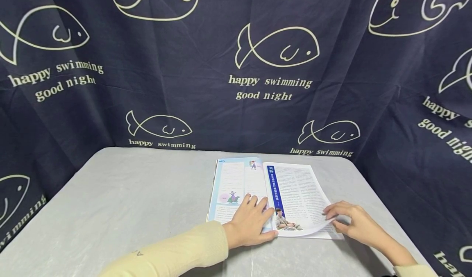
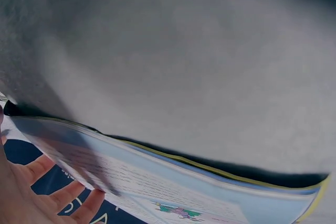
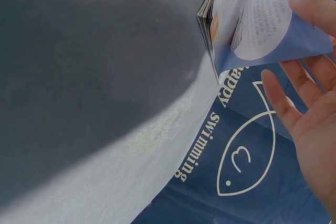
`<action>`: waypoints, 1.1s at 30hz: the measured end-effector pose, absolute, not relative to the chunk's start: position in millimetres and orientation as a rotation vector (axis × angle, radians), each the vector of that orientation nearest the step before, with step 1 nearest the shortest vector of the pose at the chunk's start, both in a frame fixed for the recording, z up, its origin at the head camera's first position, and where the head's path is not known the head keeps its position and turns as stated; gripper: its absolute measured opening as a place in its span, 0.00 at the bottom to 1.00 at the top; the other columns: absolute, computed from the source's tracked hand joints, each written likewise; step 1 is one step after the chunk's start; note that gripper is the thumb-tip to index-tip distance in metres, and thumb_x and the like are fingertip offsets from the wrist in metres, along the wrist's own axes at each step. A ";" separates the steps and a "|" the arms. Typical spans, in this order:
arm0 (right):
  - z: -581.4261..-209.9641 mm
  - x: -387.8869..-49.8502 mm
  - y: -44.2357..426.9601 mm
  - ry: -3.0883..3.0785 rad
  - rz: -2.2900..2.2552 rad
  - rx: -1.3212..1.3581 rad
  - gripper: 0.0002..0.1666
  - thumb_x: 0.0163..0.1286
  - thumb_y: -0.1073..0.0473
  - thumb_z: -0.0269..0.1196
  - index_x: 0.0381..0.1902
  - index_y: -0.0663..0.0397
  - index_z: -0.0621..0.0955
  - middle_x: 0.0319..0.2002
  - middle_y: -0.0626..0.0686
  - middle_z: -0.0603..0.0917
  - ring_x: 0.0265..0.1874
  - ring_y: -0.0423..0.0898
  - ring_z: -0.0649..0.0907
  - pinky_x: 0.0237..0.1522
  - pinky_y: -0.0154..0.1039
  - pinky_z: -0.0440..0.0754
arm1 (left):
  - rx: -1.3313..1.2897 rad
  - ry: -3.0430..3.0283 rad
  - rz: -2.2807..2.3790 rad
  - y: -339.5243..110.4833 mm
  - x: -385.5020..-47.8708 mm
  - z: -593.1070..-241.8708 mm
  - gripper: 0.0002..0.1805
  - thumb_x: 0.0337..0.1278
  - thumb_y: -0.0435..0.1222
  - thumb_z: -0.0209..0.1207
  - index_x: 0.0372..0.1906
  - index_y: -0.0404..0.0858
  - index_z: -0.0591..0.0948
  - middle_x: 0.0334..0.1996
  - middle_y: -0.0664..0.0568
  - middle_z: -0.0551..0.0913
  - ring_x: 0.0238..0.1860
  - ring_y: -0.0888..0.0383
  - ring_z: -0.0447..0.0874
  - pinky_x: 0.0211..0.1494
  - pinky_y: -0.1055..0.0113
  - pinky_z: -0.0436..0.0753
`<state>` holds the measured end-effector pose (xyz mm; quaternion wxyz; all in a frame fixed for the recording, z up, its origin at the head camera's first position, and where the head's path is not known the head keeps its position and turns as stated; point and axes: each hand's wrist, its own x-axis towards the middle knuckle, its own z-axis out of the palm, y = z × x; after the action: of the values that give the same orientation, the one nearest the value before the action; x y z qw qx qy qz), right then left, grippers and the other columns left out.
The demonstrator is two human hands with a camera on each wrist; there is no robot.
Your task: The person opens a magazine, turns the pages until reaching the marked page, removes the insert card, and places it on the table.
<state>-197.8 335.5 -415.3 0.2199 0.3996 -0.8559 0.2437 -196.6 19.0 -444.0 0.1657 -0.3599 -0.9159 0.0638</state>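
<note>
An open magazine [image 1: 228,174] lies on the table, its left page light blue with small cartoon figures. Its right page [image 1: 302,187] carries dense text, a blue title strip and a picture of a seated person. My left hand [image 1: 250,223] rests with spread fingers on the left page by the spine. At the lower right edge, my right hand [image 1: 355,221] pinches the right page between thumb and fingers, and that corner is lifted off the sheets below. In the right wrist view, the thumb [image 3: 315,11] lies on one side of the bent page [image 3: 262,24], with fingers behind.
A grey cloth-covered table [image 1: 129,203] extends widely to the left of the magazine. Dark blue curtains [image 1: 214,84] with fish drawings and lettering hang behind the table and along both sides.
</note>
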 end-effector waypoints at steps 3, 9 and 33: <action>-413.8 -198.7 335.2 -2.342 0.686 1.113 0.25 0.31 0.76 0.68 0.27 0.43 0.81 0.33 0.47 0.83 0.37 0.35 0.79 0.47 0.15 0.64 | -1.019 -2.627 0.195 20.0 -196.1 -443.3 0.35 0.53 0.68 0.34 0.58 0.53 0.70 0.58 0.50 0.70 0.51 0.52 0.71 0.58 0.53 0.64; -409.0 -200.4 334.5 -2.314 0.640 1.123 0.24 0.32 0.75 0.69 0.27 0.44 0.82 0.33 0.46 0.84 0.37 0.35 0.80 0.47 0.17 0.66 | -1.018 -2.622 0.189 23.0 -195.6 -442.3 0.36 0.51 0.70 0.35 0.58 0.54 0.69 0.55 0.52 0.72 0.46 0.51 0.73 0.54 0.54 0.67; -394.1 -199.9 322.2 -2.279 0.734 1.025 0.24 0.33 0.77 0.70 0.29 0.48 0.83 0.34 0.50 0.85 0.41 0.33 0.79 0.49 0.17 0.66 | -1.004 -2.636 0.265 33.0 -194.2 -435.1 0.37 0.47 0.73 0.36 0.58 0.58 0.67 0.47 0.54 0.75 0.39 0.51 0.74 0.47 0.57 0.66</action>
<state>-199.9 322.2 -394.1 0.2655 0.3795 -0.8436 0.2717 -194.2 33.0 -435.1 0.1538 -0.3502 -0.9193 0.0925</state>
